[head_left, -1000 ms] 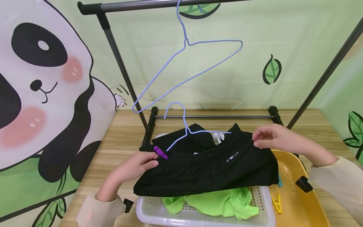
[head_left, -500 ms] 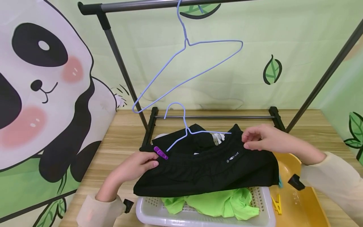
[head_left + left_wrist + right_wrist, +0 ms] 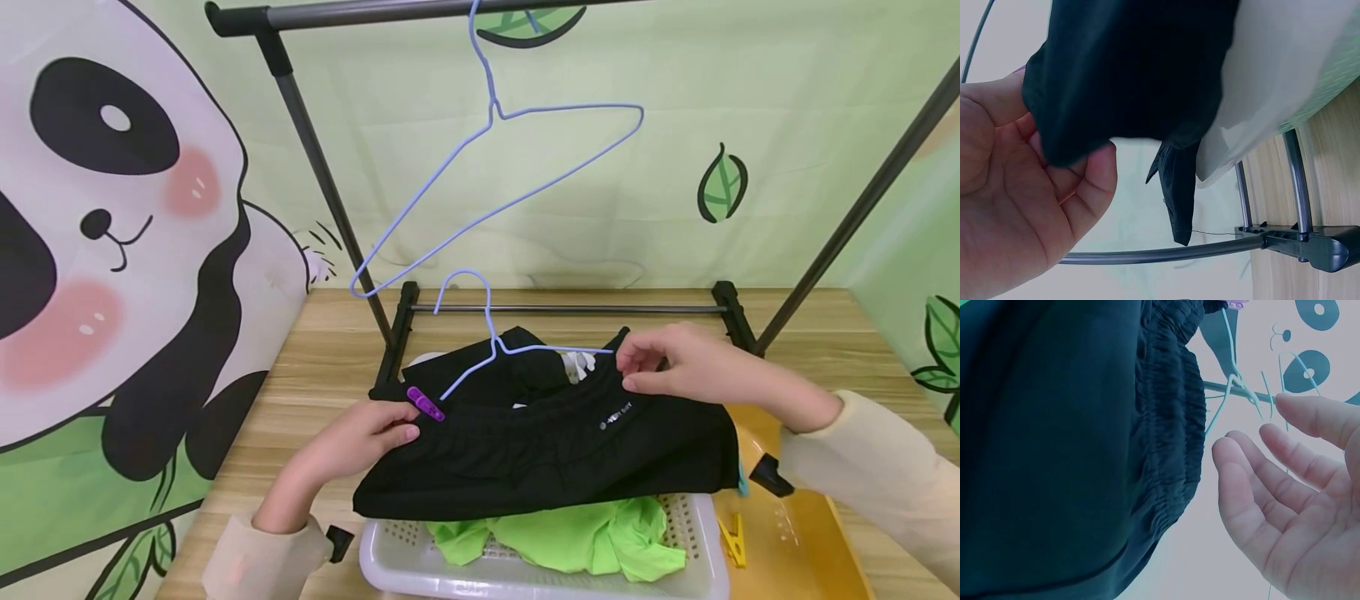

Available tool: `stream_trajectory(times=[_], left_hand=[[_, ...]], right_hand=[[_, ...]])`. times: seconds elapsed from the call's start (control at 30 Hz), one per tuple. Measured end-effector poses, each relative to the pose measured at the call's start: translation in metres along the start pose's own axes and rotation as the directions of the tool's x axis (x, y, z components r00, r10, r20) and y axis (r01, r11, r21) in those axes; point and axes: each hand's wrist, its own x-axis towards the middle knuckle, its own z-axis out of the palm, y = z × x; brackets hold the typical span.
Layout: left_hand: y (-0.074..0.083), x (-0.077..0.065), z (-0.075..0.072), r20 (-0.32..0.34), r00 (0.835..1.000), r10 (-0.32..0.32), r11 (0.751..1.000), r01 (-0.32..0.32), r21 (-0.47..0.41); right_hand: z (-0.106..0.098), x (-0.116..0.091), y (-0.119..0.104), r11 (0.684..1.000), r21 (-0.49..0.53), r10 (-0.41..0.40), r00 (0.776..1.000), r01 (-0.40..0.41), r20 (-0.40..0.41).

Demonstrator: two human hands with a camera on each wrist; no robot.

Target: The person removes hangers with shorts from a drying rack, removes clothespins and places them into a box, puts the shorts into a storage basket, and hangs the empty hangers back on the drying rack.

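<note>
Your wood-grain surface (image 3: 330, 333) meets pale green walls printed with leaves and a big panda (image 3: 150, 267). On it stands a dark clothes rack (image 3: 375, 14), a blue wire hanger (image 3: 492, 104) on its rail. The black elastic-waist pants (image 3: 555, 458) lie across a white perforated basket (image 3: 540, 587) holding neon-green cloth (image 3: 562, 537), beside a yellow tray (image 3: 802, 550). Your left hand (image 3: 360, 437) pinches their waistband by a purple clothespin (image 3: 426, 403); your right hand (image 3: 678, 362), fingers loosely bent and holding nothing, is just beside the waistband, near a second hanger (image 3: 494, 337) tucked inside.
</note>
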Motion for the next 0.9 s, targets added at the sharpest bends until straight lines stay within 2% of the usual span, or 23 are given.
stream_trajectory(times=[0.57,0.9], left_hand=[[0.003,-0.001,-0.003,0.011,1.0,-0.002,1.0,0.002,-0.003],[0.003,0.0,-0.003,0.004,1.0,0.007,1.0,-0.007,0.01]], right_hand=[[0.009,0.015,-0.018,0.995,-0.008,-0.101,0.994,0.101,-0.042],[0.019,0.028,-0.023,0.985,-0.085,-0.153,0.987,0.15,-0.041]])
